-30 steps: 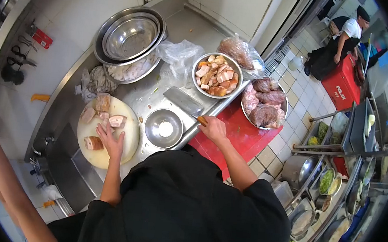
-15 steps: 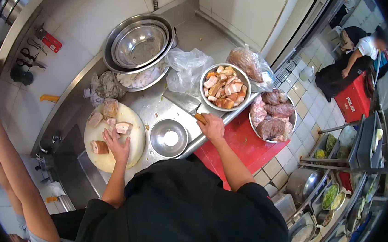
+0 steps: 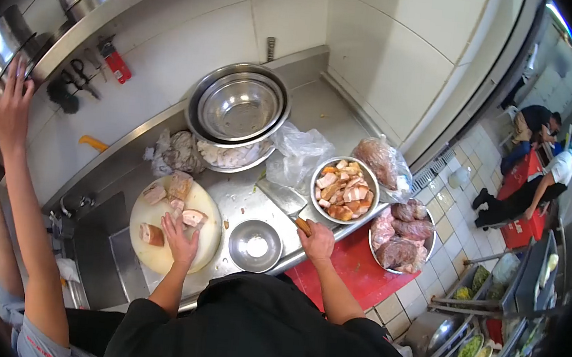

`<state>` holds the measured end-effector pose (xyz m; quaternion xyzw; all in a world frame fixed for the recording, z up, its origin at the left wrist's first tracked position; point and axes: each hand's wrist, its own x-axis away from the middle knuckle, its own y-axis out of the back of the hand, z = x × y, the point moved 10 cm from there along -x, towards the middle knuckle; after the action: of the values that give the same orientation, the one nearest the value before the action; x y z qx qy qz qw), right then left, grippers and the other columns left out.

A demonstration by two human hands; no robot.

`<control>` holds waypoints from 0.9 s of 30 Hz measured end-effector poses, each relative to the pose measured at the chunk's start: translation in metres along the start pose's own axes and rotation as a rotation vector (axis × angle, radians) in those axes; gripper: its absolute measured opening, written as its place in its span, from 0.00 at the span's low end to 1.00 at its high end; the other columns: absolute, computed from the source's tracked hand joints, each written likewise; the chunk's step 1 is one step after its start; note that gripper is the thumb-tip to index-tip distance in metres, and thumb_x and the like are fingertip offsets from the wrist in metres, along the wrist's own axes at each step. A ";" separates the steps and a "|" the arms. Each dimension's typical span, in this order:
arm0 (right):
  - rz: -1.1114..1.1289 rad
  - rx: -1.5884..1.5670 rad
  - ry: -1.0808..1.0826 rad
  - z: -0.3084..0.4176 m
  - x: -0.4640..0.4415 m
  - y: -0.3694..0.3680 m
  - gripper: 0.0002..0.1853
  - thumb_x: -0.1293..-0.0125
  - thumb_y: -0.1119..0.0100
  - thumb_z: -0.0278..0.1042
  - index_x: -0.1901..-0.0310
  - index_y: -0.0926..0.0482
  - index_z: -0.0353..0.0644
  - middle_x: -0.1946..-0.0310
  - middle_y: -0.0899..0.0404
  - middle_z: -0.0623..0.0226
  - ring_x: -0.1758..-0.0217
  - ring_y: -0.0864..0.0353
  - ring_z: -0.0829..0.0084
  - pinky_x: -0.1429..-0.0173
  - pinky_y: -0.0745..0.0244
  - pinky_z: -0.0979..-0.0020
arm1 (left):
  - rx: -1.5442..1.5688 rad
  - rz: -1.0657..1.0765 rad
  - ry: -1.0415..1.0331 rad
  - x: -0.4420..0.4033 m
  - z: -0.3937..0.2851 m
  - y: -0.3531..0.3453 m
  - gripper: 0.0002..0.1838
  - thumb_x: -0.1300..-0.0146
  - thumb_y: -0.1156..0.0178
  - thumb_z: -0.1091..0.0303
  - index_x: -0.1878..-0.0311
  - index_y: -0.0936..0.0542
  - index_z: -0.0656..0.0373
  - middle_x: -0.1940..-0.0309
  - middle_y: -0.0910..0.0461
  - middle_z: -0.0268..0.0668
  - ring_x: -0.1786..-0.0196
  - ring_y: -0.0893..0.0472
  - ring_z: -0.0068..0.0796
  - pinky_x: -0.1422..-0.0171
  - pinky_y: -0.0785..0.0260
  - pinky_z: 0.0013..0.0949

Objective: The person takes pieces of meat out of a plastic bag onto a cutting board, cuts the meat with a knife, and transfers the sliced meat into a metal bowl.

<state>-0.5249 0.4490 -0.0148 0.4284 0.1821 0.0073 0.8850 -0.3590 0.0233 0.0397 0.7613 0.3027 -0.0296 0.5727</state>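
My right hand [image 3: 318,244] is closed round the wooden handle of a cleaver [image 3: 280,196], whose wide blade lies low over the steel counter. My left hand [image 3: 180,243] rests on the round white cutting board [image 3: 205,246], fingers spread, just beside chunks of pork belly. One chunk of pork belly [image 3: 194,218] is close to its fingertips, and another [image 3: 152,235] sits to the left. An empty steel bowl [image 3: 255,246] stands between my hands. Beyond the cleaver is a bowl of cut pork pieces [image 3: 345,190].
Nested steel bowls [image 3: 241,106] and plastic bags [image 3: 302,149] stand at the back. A basin of meat [image 3: 400,239] is at the right by a red board [image 3: 342,275]. On the left, another person's arms [image 3: 32,204] reach toward the shelf pots. A sink [image 3: 99,257] adjoins the counter.
The view has shifted, so the counter appears lower and further right. The other person's hands are raised higher at the shelf. My right hand still holds the cleaver; my left stays on the board.
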 end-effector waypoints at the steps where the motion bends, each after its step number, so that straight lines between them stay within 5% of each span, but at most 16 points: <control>1: -0.007 0.000 -0.002 0.002 0.000 0.002 0.22 0.44 0.23 0.47 0.51 0.12 0.46 0.65 0.16 0.59 0.58 0.15 0.54 0.51 0.22 0.54 | -0.005 -0.007 -0.003 0.001 0.002 -0.001 0.41 0.43 0.27 0.60 0.26 0.31 0.60 0.18 0.50 0.61 0.16 0.53 0.69 0.14 0.57 0.63; 27: 0.080 0.030 -0.079 -0.007 0.007 -0.006 0.21 0.37 0.29 0.53 0.49 0.14 0.49 0.58 0.14 0.62 0.50 0.15 0.57 0.44 0.22 0.54 | -0.093 -0.042 -0.088 0.002 0.011 -0.010 0.41 0.35 0.33 0.55 0.23 0.33 0.62 0.17 0.51 0.60 0.16 0.53 0.69 0.15 0.58 0.66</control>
<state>-0.5221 0.4515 -0.0258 0.4483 0.1301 0.0231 0.8840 -0.3593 0.0162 0.0263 0.7253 0.2943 -0.0612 0.6193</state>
